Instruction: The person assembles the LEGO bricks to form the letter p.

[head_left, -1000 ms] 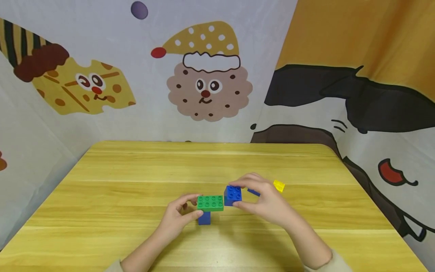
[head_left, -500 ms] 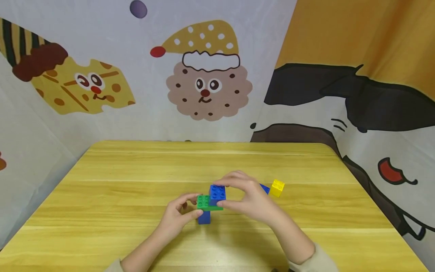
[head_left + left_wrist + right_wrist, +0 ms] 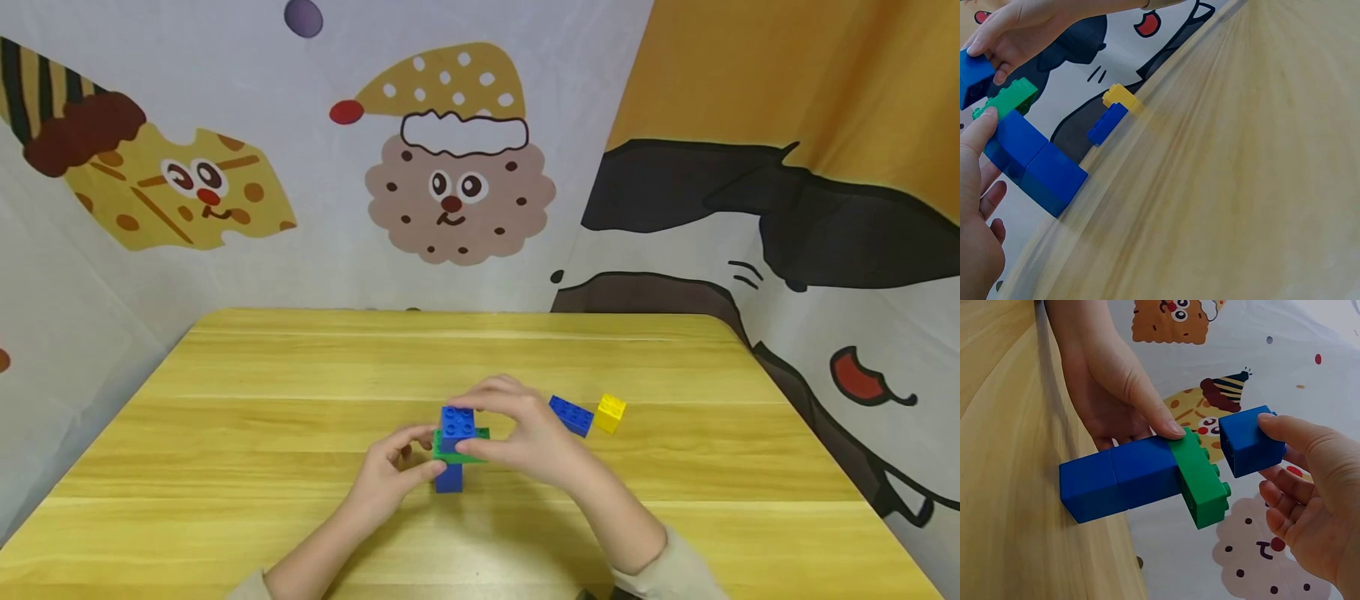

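My left hand pinches the green toy brick near one end, thumb on one side and fingers on the other. Beneath that end are two blue bricks, one stacked on the other, standing upright on the table. Between the thumb and fingers of my right hand is a square blue brick. It hovers over the green brick's left end; the right wrist view shows a small gap between it and the green studs. The green brick's other end sticks out to the right, unsupported.
A longer blue brick and a small yellow brick lie side by side on the wooden table, beyond my right hand. Behind the table's far edge hangs a cloth printed with cartoon figures.
My right hand has carried the square blue brick leftward, from beside the green brick to over its left end. The left hand and the stack have stayed in place.
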The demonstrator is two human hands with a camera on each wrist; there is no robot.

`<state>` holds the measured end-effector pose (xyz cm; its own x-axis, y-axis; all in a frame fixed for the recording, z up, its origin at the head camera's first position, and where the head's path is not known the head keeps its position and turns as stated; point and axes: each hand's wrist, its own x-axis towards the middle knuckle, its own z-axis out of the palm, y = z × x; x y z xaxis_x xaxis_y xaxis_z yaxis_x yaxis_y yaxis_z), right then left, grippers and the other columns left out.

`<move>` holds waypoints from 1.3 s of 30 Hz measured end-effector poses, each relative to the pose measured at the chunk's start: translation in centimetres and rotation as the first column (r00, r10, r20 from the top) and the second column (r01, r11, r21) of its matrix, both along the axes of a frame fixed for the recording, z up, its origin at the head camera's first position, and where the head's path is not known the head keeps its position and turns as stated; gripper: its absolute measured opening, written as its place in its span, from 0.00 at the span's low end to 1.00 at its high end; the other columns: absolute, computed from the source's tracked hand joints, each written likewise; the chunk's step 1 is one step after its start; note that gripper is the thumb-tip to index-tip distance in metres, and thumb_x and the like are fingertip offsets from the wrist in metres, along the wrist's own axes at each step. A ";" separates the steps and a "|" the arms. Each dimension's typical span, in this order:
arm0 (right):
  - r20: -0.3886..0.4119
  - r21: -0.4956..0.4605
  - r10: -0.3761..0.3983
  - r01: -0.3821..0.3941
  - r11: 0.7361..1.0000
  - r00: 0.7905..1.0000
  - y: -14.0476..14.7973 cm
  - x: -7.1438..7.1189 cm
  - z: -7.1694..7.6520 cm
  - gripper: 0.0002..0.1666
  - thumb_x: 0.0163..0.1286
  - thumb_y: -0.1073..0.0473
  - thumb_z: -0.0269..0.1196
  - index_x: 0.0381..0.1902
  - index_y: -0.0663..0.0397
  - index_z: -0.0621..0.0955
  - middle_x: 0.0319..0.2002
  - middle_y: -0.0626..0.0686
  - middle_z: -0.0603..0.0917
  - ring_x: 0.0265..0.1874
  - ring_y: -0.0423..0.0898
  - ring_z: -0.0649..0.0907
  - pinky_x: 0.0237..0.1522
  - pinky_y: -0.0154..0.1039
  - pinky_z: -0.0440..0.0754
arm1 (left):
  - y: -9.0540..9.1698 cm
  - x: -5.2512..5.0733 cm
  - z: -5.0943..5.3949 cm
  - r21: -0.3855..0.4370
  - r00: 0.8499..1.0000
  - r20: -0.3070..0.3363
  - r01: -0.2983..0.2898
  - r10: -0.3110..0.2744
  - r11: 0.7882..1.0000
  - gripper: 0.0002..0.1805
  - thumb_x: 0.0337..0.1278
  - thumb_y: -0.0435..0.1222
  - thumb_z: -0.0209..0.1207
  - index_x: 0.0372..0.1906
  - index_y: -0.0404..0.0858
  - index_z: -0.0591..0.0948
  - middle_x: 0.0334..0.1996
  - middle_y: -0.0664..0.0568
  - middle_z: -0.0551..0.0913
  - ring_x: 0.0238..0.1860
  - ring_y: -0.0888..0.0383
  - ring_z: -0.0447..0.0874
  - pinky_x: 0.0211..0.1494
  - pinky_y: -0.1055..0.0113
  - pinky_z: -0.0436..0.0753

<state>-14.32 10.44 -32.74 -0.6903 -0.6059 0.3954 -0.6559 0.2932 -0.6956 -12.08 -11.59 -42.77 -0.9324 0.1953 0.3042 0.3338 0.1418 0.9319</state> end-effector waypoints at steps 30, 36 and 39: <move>0.034 0.039 0.016 -0.018 0.999 0.999 -1.0 -0.7 -1.7 0.22 0.62 0.54 0.68 0.55 0.47 0.81 0.48 0.43 0.79 0.49 0.42 0.76 0.50 0.47 0.76 | 0.0 0.0 0.0 -0.003 1.000 -0.003 0.009 -0.009 1.000 0.19 0.51 0.32 0.67 0.51 0.39 0.82 0.39 0.53 0.80 0.42 0.45 0.72 0.43 0.62 0.69; 0.022 0.032 0.021 -0.021 0.999 1.000 -1.1 -0.6 -1.7 0.23 0.63 0.55 0.68 0.56 0.49 0.81 0.47 0.43 0.79 0.44 0.42 0.76 0.45 0.41 0.77 | 0.1 0.0 0.0 -0.009 1.000 0.008 0.009 -0.008 1.000 0.19 0.51 0.33 0.68 0.51 0.40 0.82 0.38 0.53 0.80 0.40 0.43 0.71 0.42 0.64 0.70; 0.027 0.022 0.028 -0.028 0.999 0.999 -1.1 -0.6 -1.6 0.23 0.62 0.56 0.68 0.56 0.49 0.80 0.46 0.43 0.79 0.41 0.42 0.76 0.42 0.40 0.78 | 0.0 0.0 0.0 -0.011 1.000 0.014 0.007 -0.007 1.000 0.19 0.51 0.33 0.68 0.51 0.41 0.82 0.38 0.53 0.80 0.40 0.44 0.70 0.41 0.65 0.70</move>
<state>-14.92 9.37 -34.37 -0.6828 -0.6339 0.3634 -0.6457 0.2907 -0.7061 -12.09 -11.54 -42.78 -0.9351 0.2048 0.2893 0.3220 0.1501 0.9348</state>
